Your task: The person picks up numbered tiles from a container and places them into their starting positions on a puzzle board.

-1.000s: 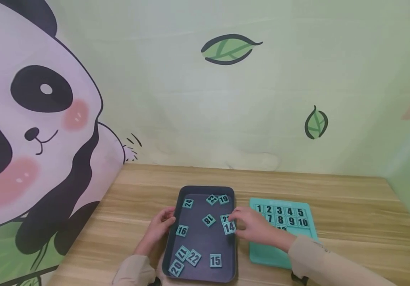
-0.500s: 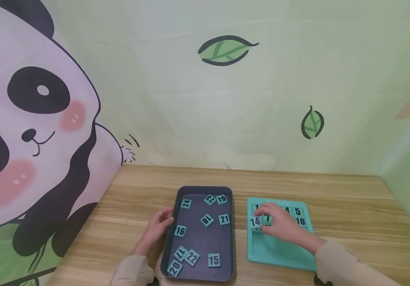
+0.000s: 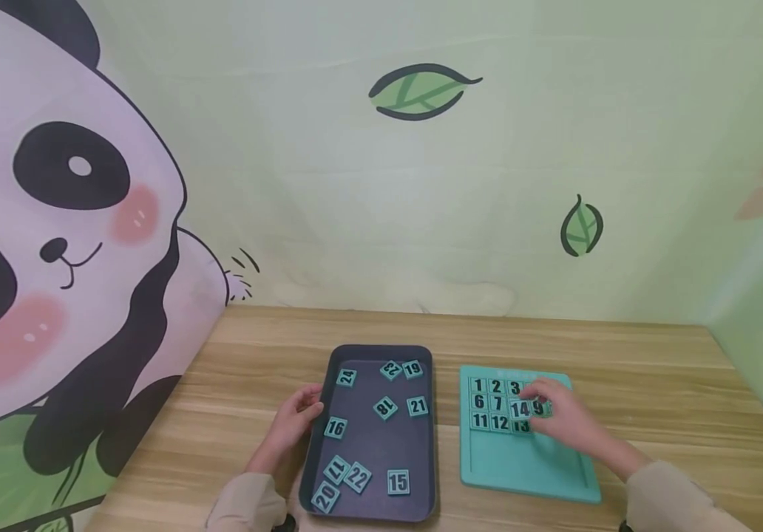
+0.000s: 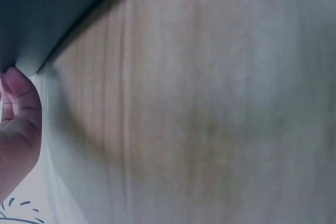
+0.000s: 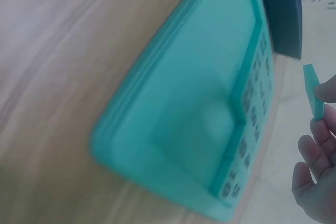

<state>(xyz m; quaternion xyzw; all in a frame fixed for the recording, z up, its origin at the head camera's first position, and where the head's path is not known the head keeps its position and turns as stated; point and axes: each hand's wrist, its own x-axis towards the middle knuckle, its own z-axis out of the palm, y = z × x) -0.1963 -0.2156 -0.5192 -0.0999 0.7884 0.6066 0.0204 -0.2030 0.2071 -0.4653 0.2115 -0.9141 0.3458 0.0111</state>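
Note:
My right hand (image 3: 566, 420) pinches a square turquoise number tile marked 14 (image 3: 520, 410) between thumb and fingers, over the turquoise number board (image 3: 508, 467). Seen edge-on in the right wrist view, the tile (image 5: 312, 90) stands off the board's surface (image 5: 194, 98). Tiles 1 to 3, 6, 7, 9 and 11 to 13 show in rows at the board's top; the hand hides others. My left hand (image 3: 296, 421) holds the left edge of a dark rectangular tray (image 3: 381, 454), its thumb at the rim. In the left wrist view that hand (image 4: 21, 124) is at the tray's side (image 4: 47, 14).
Several loose number tiles lie in the tray, among them 15 (image 3: 398, 482), 16 (image 3: 336, 428) and 21 (image 3: 417, 406). Tray and board stand side by side on a wooden table (image 3: 661, 399), with a panda-printed wall (image 3: 315, 185) behind.
My right hand has lifted tile 14 out of the tray and carried it right, over the board. My left hand has stayed at the tray's edge.

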